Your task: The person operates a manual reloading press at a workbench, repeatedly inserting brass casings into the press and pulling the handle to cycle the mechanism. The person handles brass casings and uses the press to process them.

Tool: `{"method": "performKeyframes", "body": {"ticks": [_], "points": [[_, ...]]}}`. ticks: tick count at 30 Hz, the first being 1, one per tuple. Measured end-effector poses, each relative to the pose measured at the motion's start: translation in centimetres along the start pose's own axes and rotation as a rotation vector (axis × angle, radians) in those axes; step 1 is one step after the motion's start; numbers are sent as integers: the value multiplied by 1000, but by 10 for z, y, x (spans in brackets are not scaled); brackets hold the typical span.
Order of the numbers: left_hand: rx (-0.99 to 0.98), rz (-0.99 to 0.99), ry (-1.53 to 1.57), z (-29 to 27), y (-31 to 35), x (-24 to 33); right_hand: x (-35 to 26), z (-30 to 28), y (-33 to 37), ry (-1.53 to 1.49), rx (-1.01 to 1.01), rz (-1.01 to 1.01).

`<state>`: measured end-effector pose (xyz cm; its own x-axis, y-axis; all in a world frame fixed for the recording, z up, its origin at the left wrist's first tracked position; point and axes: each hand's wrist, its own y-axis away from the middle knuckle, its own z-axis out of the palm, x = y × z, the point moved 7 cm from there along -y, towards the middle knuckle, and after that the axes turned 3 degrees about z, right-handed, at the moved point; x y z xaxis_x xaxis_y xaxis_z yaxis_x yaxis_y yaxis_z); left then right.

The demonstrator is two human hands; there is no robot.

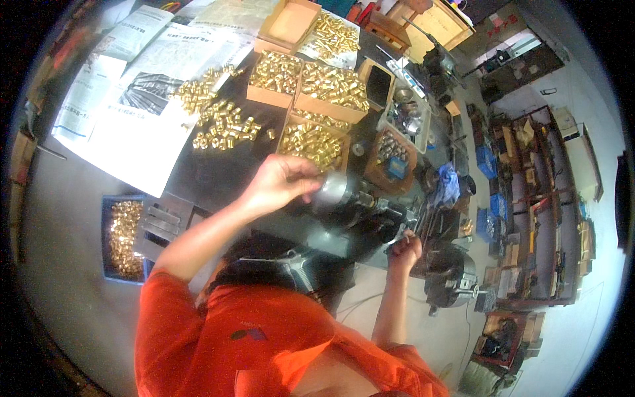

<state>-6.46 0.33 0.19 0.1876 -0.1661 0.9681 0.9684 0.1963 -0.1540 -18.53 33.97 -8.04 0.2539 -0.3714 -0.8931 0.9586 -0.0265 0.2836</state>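
Note:
In front of me stands a small bench lathe with a round silver chuck [333, 190], slightly blurred. My left hand [281, 182] reaches to the chuck's left face, thumb and fingers pinched together. Whatever lies between those fingertips is too small or hidden to name. My right hand [405, 250] is closed round a thin metal lever [401, 233] at the right side of the machine. Just beyond the left hand, a cardboard box [346, 157] holds many brass fittings [311, 144]. More loose brass fittings [228, 126] lie in a heap to its left.
Further cardboard boxes of brass parts [334, 86] stand behind, beside newspaper sheets [149, 92] on the dark table. A blue crate [124, 278] of brass pieces sits low at left. To the right are a tub of metal parts [405, 116], a blue cloth [448, 185] and shelving [549, 218].

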Motion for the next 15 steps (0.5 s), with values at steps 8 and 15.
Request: {"method": "performKeyframes", "body": {"ticks": [8,15], "points": [[-13,-46,-209,2,-7,3,-43,33,-105,729,-182,-1017],[-33,-3,59,-4,-9,3,-95,59,17,-114,-130,-537]]}}
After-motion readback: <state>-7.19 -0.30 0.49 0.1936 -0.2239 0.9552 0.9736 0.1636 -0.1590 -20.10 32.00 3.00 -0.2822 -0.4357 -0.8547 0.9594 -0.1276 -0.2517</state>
